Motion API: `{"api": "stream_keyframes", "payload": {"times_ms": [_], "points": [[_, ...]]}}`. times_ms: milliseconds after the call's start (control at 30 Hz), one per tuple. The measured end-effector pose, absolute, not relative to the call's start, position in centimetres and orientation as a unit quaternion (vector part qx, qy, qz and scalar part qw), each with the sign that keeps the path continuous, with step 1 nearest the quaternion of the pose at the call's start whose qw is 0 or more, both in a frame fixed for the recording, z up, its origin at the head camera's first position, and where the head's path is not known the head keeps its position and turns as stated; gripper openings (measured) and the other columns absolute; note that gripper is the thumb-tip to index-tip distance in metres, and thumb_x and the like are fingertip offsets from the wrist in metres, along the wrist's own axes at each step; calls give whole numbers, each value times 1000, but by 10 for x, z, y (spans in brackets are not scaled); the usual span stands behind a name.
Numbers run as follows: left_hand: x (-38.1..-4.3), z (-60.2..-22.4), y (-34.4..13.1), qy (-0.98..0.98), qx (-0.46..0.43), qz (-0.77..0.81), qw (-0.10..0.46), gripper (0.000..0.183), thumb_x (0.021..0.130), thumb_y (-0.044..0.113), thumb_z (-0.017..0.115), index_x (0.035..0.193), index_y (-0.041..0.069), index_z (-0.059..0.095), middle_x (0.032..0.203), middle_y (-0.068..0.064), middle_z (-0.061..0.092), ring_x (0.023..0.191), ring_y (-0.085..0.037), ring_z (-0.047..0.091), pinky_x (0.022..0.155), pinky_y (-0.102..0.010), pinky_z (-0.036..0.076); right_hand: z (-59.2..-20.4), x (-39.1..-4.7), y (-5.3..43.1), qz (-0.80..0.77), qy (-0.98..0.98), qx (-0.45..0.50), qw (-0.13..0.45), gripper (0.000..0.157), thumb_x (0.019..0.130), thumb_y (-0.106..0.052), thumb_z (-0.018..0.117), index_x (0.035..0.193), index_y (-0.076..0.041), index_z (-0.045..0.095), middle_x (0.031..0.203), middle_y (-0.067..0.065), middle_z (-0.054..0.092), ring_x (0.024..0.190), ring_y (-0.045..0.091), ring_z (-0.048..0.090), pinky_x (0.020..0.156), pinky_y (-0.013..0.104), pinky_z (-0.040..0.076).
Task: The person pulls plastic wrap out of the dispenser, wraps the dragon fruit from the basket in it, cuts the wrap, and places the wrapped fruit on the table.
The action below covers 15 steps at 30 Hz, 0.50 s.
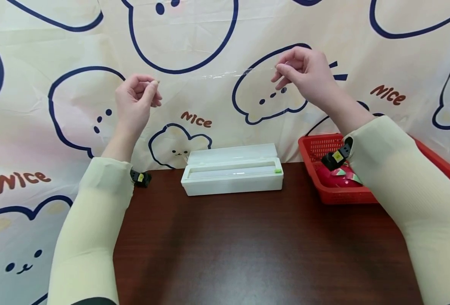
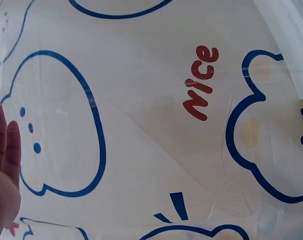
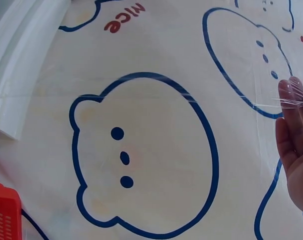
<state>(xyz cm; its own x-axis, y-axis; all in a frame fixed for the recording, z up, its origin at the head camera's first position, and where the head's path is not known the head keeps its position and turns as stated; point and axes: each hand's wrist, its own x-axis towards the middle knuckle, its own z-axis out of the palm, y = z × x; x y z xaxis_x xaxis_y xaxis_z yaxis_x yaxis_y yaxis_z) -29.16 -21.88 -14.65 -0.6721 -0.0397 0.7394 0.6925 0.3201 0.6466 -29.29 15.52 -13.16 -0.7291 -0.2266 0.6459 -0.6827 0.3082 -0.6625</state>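
Clear film: light, limp, clingy, easily torn, I judge; hold by 2 corners.
Left hand, right hand: fingertips pinching film.
White dispenser: lid raised, on worktop.

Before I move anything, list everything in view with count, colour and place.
table: one, dark brown, below
patterned cloth: one, cream with blue drawings, behind the table
long box: one, white, lid open, table's back edge
green piece: one, bright green, box's right end
basket: one, red, right of the box
pink contents: count unclear, inside the basket
film: one sheet, clear, before the cloth
sleeves: two, pale yellow-green, both sides
wrist cameras: two, black, at the cuffs
left hand: one, bare, pinching film
right hand: one, bare, pinching film
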Motion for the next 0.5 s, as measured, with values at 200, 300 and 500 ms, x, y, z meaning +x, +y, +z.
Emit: {"api": "stream_keyframes", "payload": {"times_ms": [200, 300, 500], "points": [[-277, -163, -227, -720, -247, -552, 340, 10, 95, 12, 63, 100, 6, 69, 76, -8, 64, 63, -19, 59, 66, -20, 53, -144, -277, 156, 510, -769, 309, 229, 14, 97, -15, 60, 107, -6, 66, 91, 4, 71, 76, 17, 69, 91, 27, 49], [-265, -171, -228, -714, -260, -556, 337, 9, 94, 9, 63, 98, 4, 69, 73, -8, 63, 62, -18, 59, 64, -20, 53, -151, -268, 156, 515, -762, 320, 228, 14, 97, -13, 59, 107, -5, 66, 90, 5, 71, 73, 17, 69, 86, 25, 51], [-247, -188, -229, -692, -294, -576, 320, 8, 94, 2, 62, 96, 1, 69, 66, -9, 60, 55, -18, 56, 58, -20, 53, -168, -253, 155, 529, -746, 336, 228, 12, 97, -7, 59, 106, -3, 66, 89, 5, 70, 68, 18, 69, 75, 23, 54]]}}
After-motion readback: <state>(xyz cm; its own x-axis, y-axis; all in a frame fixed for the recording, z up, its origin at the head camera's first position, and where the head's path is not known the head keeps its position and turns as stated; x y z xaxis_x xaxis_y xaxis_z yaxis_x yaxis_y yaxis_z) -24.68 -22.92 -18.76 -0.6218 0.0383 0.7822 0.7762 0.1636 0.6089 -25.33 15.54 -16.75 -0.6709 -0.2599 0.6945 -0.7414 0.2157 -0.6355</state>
